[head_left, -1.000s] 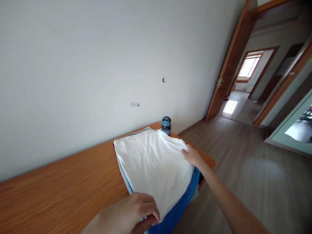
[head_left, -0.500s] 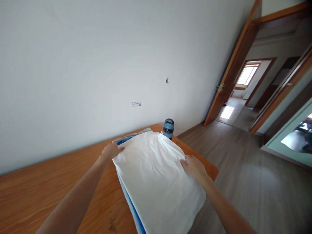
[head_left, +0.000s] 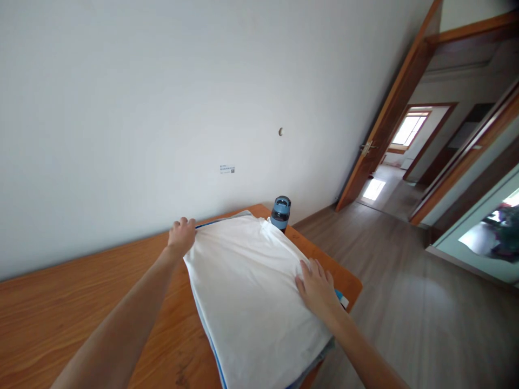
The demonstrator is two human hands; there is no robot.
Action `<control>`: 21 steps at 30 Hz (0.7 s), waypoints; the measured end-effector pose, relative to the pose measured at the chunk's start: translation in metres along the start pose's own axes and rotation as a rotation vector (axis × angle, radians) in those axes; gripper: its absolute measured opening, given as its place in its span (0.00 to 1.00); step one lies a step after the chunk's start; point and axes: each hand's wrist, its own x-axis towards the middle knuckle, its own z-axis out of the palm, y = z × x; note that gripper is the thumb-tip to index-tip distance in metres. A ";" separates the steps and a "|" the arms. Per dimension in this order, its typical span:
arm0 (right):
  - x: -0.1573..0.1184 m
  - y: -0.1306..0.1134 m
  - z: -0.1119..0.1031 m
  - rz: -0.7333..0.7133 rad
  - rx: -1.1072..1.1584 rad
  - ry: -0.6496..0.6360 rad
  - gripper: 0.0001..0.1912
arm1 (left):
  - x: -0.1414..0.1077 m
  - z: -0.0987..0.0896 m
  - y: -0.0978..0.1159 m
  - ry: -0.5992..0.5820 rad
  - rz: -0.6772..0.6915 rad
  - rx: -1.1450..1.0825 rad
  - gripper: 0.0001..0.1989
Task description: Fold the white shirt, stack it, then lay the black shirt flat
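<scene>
White wall behind, wood table (head_left: 81, 302) running left, open door (head_left: 389, 113) on the right. Stack (head_left: 251, 292) of folded cloth, white on top, sits at the table's right end; its near right corner overhangs the edge. Bottle (head_left: 280, 212) just behind the stack. Table bare to the left, floor open to the right. Left hand (head_left: 181, 236) curled on the stack's far left corner, gripping the cloth edge. Right hand (head_left: 317, 285) flat, fingers spread, pressing the right edge. Versus 0.5 s ago: left hand shifted slightly further back, and the stack's near end pulled in from the table edge.
</scene>
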 end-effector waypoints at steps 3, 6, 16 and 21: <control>-0.007 -0.016 0.000 -0.177 0.070 0.041 0.26 | -0.028 0.022 0.041 0.094 0.245 -0.086 0.20; -0.019 -0.031 0.004 -0.288 0.131 -0.010 0.30 | -0.049 0.047 0.072 0.088 0.555 -0.203 0.24; -0.044 -0.026 0.026 -0.288 0.101 -0.008 0.35 | -0.104 0.070 0.077 0.044 0.544 -0.247 0.28; -0.041 -0.026 0.023 -0.317 0.078 -0.074 0.40 | -0.186 0.031 0.072 -0.183 0.731 -0.372 0.34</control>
